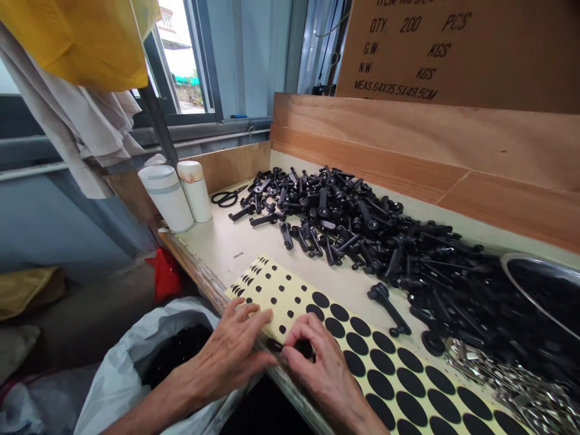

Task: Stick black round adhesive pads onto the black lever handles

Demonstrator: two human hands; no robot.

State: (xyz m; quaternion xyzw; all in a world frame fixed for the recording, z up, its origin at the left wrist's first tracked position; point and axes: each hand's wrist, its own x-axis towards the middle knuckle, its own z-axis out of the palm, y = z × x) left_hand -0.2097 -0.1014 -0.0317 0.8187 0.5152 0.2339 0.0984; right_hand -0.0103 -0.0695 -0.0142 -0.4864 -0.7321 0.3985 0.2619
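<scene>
A yellow backing sheet (290, 296) covered with round black stickers lies along the near edge of the workbench (217, 248). My left hand (231, 350) rests with fingers stretched flat on the sheet's near edge. My right hand (321, 368) is beside it, fingers curled and pinching at a black sticker (302, 348) on the sheet. A single black plastic part (389, 309) lies just beyond the sheet, apart from both hands.
A big heap of black plastic parts (362, 223) fills the bench's middle and right. A metal bowl (539, 290) and shiny metal pieces (507, 380) sit right. Two white bottles (174, 196) and scissors (229, 196) stand at the far left. A white bag (131, 356) hangs below the bench edge.
</scene>
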